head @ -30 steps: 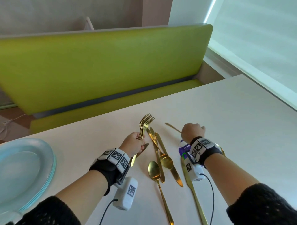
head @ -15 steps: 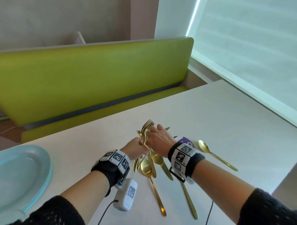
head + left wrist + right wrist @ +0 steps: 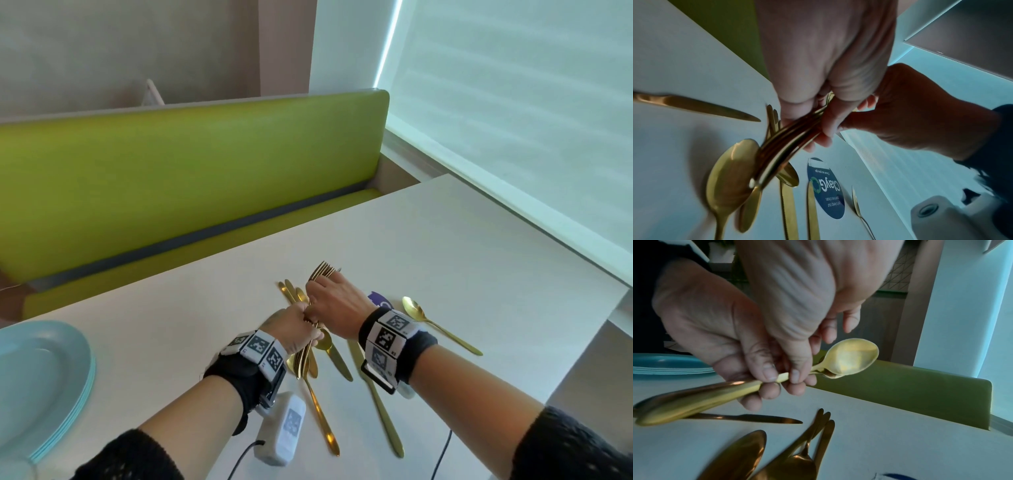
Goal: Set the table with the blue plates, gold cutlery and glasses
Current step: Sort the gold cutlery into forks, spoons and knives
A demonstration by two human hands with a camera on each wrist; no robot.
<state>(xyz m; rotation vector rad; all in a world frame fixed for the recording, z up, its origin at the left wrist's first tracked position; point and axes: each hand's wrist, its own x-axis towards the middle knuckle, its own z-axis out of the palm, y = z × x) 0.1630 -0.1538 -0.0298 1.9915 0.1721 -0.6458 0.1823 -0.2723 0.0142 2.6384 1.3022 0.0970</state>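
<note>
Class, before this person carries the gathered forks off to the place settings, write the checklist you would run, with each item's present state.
1. Forks bunched in one bundle: ok, tines aligned above the hands.
2. Left hand grip on the handles: ok, fingers curled round them.
3. Right hand steadying the bundle: ok, fingers pinch it near the necks.
4. Blue plates laid out at the places: not ok, stacked at the table's left edge.
5. Spoons and knives sorted: not ok, lying loose on the table.
6. Glasses ready: cannot tell, none in view.
</note>
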